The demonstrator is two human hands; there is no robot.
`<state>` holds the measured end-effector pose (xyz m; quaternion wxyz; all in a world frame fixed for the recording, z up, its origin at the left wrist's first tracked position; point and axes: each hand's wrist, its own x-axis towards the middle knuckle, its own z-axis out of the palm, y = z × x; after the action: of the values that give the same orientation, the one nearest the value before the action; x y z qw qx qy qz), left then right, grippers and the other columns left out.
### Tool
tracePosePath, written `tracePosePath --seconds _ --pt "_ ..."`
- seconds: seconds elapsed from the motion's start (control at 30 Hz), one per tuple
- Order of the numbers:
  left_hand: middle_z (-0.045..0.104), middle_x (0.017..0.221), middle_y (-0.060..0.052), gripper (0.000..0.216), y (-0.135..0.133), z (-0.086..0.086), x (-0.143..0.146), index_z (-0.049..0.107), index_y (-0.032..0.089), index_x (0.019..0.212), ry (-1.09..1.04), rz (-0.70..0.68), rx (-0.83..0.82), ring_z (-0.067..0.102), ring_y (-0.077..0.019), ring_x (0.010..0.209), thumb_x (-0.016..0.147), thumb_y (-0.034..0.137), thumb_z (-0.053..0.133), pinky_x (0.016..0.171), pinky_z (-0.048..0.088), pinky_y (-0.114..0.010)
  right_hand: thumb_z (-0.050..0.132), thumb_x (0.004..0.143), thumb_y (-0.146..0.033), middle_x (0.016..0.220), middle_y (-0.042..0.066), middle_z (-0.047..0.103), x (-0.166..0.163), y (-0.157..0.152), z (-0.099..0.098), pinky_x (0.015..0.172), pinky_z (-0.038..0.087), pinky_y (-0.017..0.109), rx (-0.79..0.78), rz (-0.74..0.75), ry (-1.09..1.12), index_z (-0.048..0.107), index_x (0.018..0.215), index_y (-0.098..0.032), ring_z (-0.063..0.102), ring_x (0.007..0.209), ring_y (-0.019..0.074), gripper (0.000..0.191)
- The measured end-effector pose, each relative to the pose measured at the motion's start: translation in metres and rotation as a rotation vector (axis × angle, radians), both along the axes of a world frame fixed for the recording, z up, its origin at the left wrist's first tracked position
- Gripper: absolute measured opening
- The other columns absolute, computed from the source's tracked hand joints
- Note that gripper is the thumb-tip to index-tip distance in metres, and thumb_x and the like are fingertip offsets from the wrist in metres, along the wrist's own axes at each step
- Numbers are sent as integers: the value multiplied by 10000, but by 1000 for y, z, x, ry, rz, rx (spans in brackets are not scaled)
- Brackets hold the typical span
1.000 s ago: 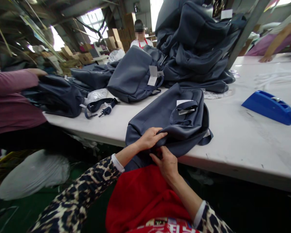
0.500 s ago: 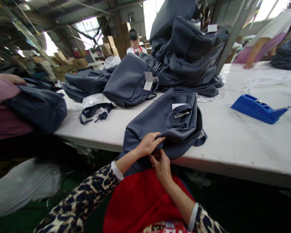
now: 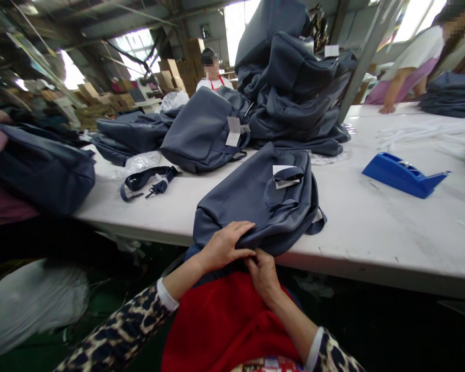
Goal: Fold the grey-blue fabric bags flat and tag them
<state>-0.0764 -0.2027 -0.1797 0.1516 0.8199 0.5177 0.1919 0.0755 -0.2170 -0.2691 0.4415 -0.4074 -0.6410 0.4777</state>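
Observation:
A dark blue-grey backpack lies at the near edge of the table, with a carry loop and a white tag on its upper part. My left hand has its fingers over the near side of the backpack and its thumb lower down, the edge held between them. Right beside that thumb, my right hand is closed with its fingertips pinching the near edge of the same backpack. What lies under the right fingertips is hidden.
A blue tape dispenser sits to the right on the white table. Coiled dark straps lie to the left. Behind are another tagged bag and a tall bag pile. A co-worker's pink sleeve is at far left.
My left hand has shifted a little down and left along the backpack's edge, its thumb now close to my right hand. My right hand has moved slightly lower, its fingers more closed.

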Motion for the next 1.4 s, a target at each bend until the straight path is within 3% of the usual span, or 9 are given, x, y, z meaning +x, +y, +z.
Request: tracePosePath --seconds 0.2,0.33,0.47,0.7,0.93,1.03,1.17,1.27,1.4 --pt "603 1356 -84 541 -7 -20 -17 506 200 1383 183 -2 138 585 -186 1234 861 59 492 1068 482 -368 458 925 -267 918 76 716 51 31 21 770 483 315 226 -52 -265 700 948 -227 659 838 223 246" --pt "593 1372 -76 605 -6 -25 -22 488 200 1409 205 -21 196 582 -173 1241 837 13 417 1069 487 -358 445 948 -320 819 56 678 96 62 39 654 433 282 341 -72 -506 694 882 -229 626 711 190 273" --pt "576 1394 -52 636 -10 -25 -35 462 228 1439 210 -13 226 577 -163 1250 852 10 353 1069 488 -346 444 965 -387 840 44 691 142 93 50 689 430 271 426 -110 -575 701 886 -239 634 737 176 307" --pt "578 1384 0 550 -18 -25 -63 530 304 1387 230 -50 229 573 -162 1254 944 74 298 1098 461 -358 504 913 -391 758 66 703 215 198 51 664 394 296 338 -368 -836 705 821 -210 600 680 187 286" --pt "525 1417 78 686 -21 -8 -82 378 448 1449 286 -66 151 569 -182 1260 867 86 398 1078 471 -363 554 888 -335 616 27 649 224 288 52 573 359 264 190 -399 -900 707 779 -171 544 527 131 249" --pt "463 1480 18 774 -22 10 -56 296 386 1513 371 -50 157 538 -243 1295 813 238 592 1065 478 -414 544 904 -361 636 6 653 226 296 51 563 364 247 164 -335 -930 716 848 -180 545 518 114 256" --pt "454 1499 -91 828 -9 13 21 315 235 1522 393 40 300 518 -282 1307 797 412 672 1086 453 -444 565 896 -336 663 -14 664 232 303 60 562 371 228 152 -223 -999 731 907 -214 563 538 103 206" --pt "610 1336 -130 618 5 -9 62 456 155 1425 483 31 358 629 -278 1150 833 236 612 977 535 -411 572 906 -328 740 16 695 236 309 69 618 396 238 173 -220 -1072 736 907 -224 615 668 132 194" --pt "709 1160 -60 568 11 -36 54 548 175 1319 558 -86 433 695 -191 982 792 -2 430 811 577 -261 560 942 -349 936 60 713 234 325 70 787 465 291 166 -288 -1154 712 961 -202 640 903 175 212"
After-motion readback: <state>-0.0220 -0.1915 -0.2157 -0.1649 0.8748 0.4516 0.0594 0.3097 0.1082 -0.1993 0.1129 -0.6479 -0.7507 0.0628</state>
